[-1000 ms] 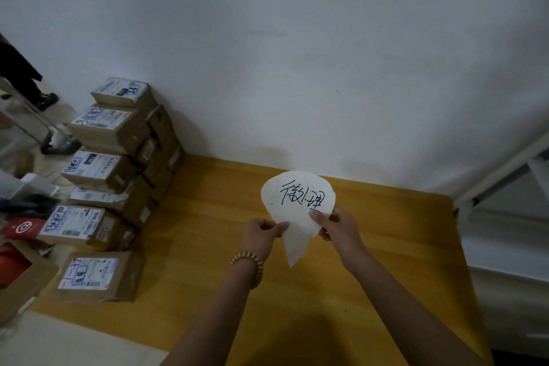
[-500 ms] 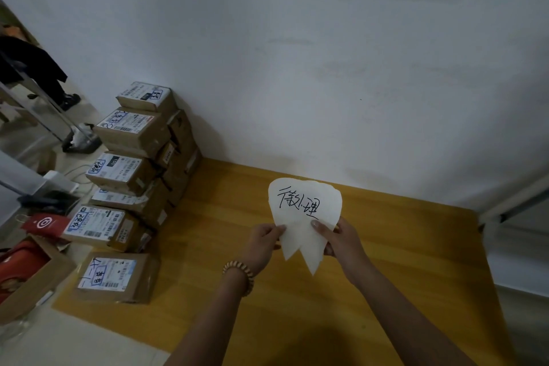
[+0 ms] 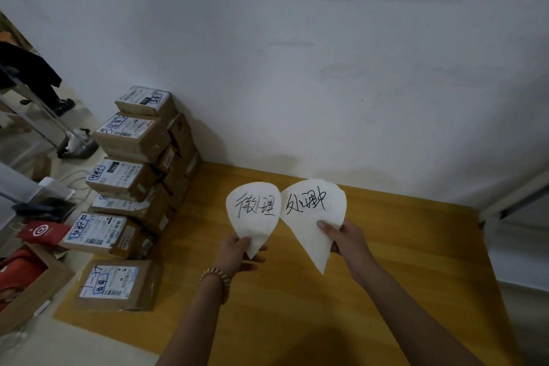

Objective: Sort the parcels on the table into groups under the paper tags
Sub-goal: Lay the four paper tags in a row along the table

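Split apart since half a second ago, the two papers that were overlapped in one bunch are now held one in each hand. The left tag (image 3: 252,211) is pinched at its narrow lower tip by the left hand (image 3: 237,253), whose fingers (image 3: 241,242) curl round the paper. The right tag (image 3: 315,217) is pinched the same way by the right hand (image 3: 347,242), with the thumb on its face. Both are held up with the writing toward the camera and their edges touching. They hang to the right of the stack (image 3: 133,187) of parcels, above the counter (image 3: 401,261) and not lying on it.

The step in hand looks like setting the tags out. As I judge it, each should go well right of the stack and well apart from the other, so that a group of parcels fits under it. The writing should stay face out and readable. Thin paper is likely to curl or slide, so it is better pressed into place than dropped.

Sealed brown parcels with white labels make up the stack, piled several high at the counter's left end, and none looks sorted yet. Left of the stack, off the counter, an open carton (image 3: 26,285) holds something red and orange, though I cannot tell what.
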